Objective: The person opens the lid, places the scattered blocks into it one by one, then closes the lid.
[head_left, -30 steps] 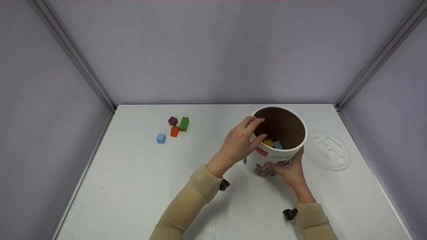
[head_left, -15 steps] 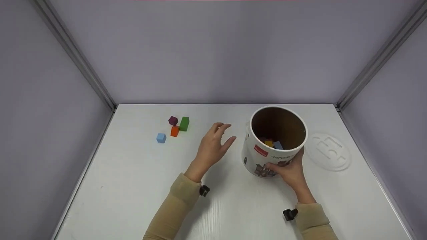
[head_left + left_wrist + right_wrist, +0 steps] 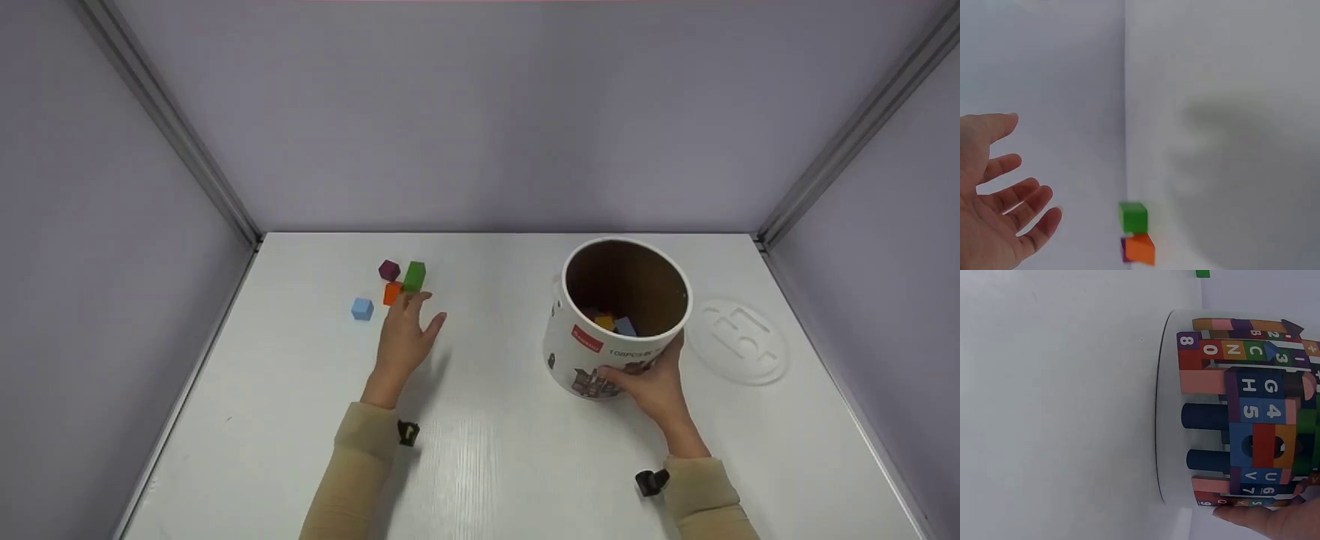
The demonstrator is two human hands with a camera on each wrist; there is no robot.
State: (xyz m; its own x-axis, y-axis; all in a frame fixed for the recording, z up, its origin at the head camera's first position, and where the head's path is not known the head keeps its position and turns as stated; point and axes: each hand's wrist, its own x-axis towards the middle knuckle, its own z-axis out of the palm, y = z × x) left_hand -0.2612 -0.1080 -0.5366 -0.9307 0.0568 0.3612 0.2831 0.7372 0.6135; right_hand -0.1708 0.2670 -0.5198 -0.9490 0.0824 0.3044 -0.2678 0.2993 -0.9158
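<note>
In the head view my left hand is in the air just in front of a green block and an orange block. Its fingers are loosely spread and hold nothing, as the left wrist view confirms. A purple block lies behind the orange one, and a light blue cube to the left. My right hand grips the lower right side of a white toy-block bucket, thumb in front; its other fingers are mostly hidden. Inside are a yellow block and a blue block.
A clear round lid lies flat on the white table, right of the bucket. Grey-lilac panels stand behind the table and along both sides.
My left hand has moved from the bucket's mouth leftward across the table to the small blocks. The right hand and the bucket have stayed put.
</note>
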